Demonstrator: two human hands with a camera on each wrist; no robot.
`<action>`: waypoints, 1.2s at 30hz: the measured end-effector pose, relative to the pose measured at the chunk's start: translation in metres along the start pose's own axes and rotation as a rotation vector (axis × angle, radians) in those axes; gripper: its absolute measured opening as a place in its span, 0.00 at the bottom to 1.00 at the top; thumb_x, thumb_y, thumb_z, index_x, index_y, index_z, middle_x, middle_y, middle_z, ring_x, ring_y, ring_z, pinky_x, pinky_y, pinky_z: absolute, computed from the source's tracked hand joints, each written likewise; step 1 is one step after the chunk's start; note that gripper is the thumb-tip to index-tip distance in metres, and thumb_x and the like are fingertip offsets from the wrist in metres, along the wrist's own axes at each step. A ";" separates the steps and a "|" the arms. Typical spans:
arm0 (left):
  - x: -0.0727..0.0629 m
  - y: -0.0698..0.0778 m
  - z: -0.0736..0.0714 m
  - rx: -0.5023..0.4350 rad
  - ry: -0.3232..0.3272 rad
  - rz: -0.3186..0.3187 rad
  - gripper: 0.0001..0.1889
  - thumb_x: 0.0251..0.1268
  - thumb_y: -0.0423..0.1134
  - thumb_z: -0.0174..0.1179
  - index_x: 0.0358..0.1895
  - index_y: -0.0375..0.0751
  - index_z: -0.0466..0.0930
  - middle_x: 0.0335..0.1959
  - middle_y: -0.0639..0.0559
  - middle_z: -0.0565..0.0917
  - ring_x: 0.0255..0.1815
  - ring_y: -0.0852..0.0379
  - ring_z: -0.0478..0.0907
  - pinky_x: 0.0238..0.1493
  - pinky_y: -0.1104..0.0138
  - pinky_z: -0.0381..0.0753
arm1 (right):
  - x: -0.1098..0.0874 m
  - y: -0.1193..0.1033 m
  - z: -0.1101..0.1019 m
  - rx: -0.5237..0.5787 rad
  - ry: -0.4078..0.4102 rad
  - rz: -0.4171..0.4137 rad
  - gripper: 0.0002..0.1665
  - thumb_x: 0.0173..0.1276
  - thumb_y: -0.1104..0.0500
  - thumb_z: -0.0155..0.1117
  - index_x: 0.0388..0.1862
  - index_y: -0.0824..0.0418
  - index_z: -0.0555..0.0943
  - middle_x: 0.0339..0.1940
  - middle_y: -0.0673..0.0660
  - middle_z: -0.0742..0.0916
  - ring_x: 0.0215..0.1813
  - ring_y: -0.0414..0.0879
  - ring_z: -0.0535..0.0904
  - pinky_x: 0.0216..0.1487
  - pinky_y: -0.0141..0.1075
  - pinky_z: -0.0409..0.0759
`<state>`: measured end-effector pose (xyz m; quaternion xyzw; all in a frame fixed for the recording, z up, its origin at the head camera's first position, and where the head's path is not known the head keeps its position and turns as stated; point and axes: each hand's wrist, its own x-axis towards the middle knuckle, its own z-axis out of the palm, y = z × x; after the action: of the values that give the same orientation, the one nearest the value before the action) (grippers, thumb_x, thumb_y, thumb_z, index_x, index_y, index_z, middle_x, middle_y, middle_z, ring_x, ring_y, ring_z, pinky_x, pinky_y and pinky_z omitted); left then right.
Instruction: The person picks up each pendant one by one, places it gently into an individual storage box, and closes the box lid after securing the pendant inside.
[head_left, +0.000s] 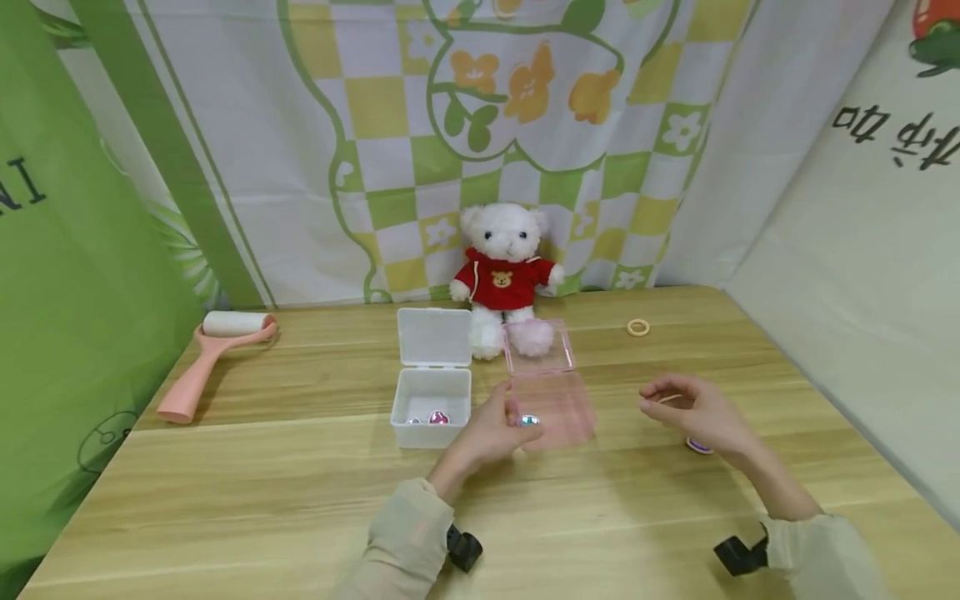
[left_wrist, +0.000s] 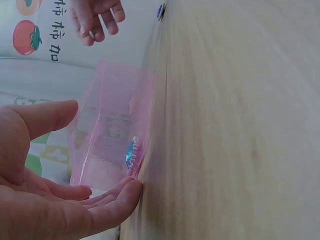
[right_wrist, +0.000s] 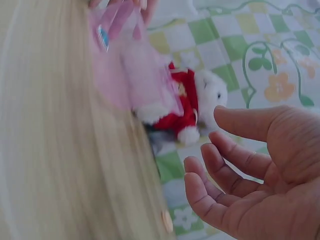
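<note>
My left hand (head_left: 487, 429) is beside a translucent pink box (head_left: 566, 408) with its lid raised. In the left wrist view its fingertips (left_wrist: 127, 192) are at the box's lower edge, and the thumb is spread apart. A blue-green gem (head_left: 530, 421) lies inside that box. To the left, an open white box (head_left: 412, 437) contains a pink gem (head_left: 438, 417) and a clear one. My right hand (head_left: 701, 412) hovers right of the pink box, fingers loosely bent around nothing. Below it, partly covered by the hand, is a purple oval piece (head_left: 699, 447) with a pale rim.
A white plush bear (head_left: 504, 279) in a red hoodie sits behind the boxes, its feet close to their lids. At the back right lies a small tan ring (head_left: 638, 327). A pink-handled lint roller (head_left: 198, 375) occupies the left side. Printed curtains (head_left: 405, 167) enclose the table.
</note>
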<state>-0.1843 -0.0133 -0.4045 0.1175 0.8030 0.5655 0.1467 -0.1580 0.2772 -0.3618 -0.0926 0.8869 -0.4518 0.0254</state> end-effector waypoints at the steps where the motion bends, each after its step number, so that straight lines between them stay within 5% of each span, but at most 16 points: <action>1: 0.000 0.000 0.000 0.003 0.000 0.001 0.49 0.53 0.38 0.69 0.73 0.28 0.47 0.36 0.44 0.75 0.32 0.56 0.69 0.35 0.66 0.71 | -0.002 0.003 -0.003 -0.012 0.006 0.003 0.18 0.68 0.59 0.63 0.50 0.71 0.77 0.46 0.62 0.83 0.42 0.44 0.81 0.38 0.34 0.79; 21: 0.003 -0.001 0.003 0.016 -0.002 -0.018 0.49 0.54 0.39 0.69 0.74 0.30 0.48 0.42 0.43 0.76 0.37 0.54 0.71 0.42 0.61 0.74 | -0.026 0.058 -0.039 -0.185 0.055 0.082 0.24 0.66 0.59 0.65 0.54 0.75 0.74 0.43 0.64 0.83 0.38 0.36 0.79 0.35 0.32 0.79; 36: 0.003 -0.003 0.003 0.026 0.004 -0.015 0.48 0.53 0.39 0.69 0.73 0.31 0.49 0.43 0.43 0.76 0.38 0.54 0.72 0.40 0.63 0.74 | -0.031 0.082 -0.042 -0.221 -0.015 0.184 0.31 0.63 0.51 0.68 0.55 0.74 0.74 0.46 0.64 0.83 0.43 0.45 0.79 0.38 0.31 0.77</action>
<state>-0.1859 -0.0101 -0.4083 0.1125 0.8113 0.5543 0.1480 -0.1443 0.3635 -0.4048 -0.0163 0.9357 -0.3466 0.0629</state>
